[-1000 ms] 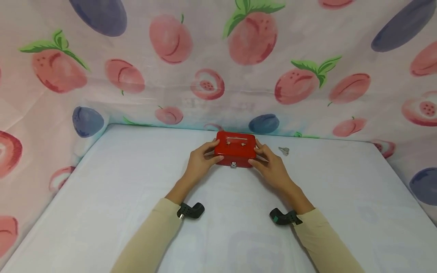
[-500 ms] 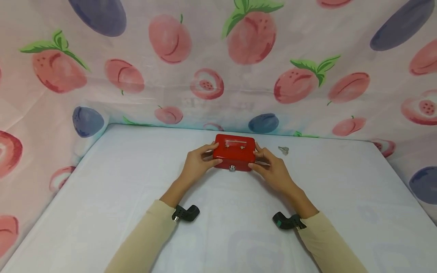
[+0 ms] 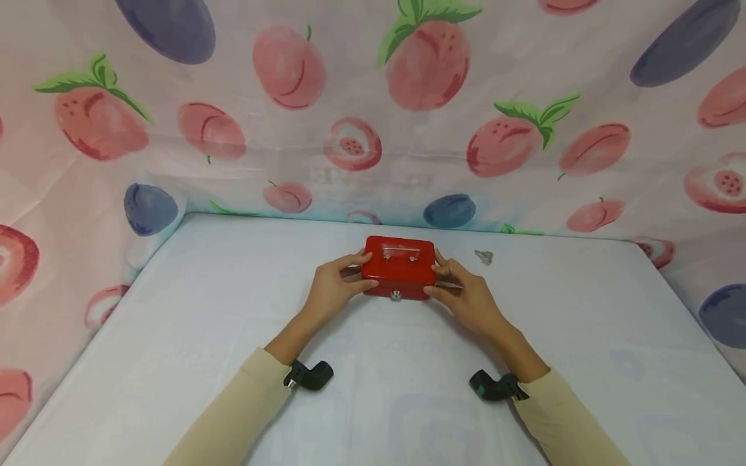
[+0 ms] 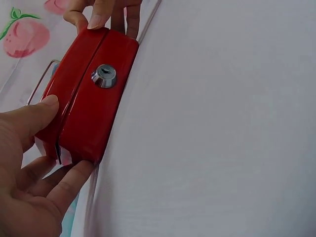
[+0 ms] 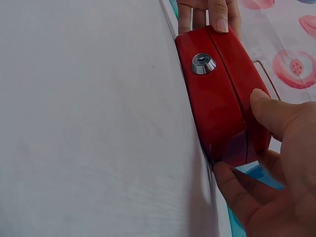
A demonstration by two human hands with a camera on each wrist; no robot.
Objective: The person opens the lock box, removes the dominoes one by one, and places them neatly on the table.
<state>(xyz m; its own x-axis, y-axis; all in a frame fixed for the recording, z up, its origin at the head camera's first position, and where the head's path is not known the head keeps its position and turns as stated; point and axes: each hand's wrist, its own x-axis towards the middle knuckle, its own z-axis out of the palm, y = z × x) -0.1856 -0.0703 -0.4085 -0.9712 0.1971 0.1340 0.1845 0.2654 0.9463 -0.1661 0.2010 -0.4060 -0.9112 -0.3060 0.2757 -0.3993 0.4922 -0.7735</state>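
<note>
At opposite ends of the red box [image 3: 399,270], left hand [image 3: 333,290] and right hand [image 3: 471,298] grip it. Silver lock [image 3: 395,295] on box front; keys [image 3: 484,257] on desk [image 3: 402,388], right of box.

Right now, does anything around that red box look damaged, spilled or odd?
Nothing stands out: the red box looks closed and undented between left hand and right hand; the keys lie on the table nearby.

Closed in at back and sides by pale pink cloth [image 3: 408,139], printed with peaches [image 3: 428,71], green leaves [image 3: 67,81] and blue-purple ovals [image 3: 149,210], tinged bluish at its foot; furnished below with a white counter [image 3: 186,323], lit softly.
</note>
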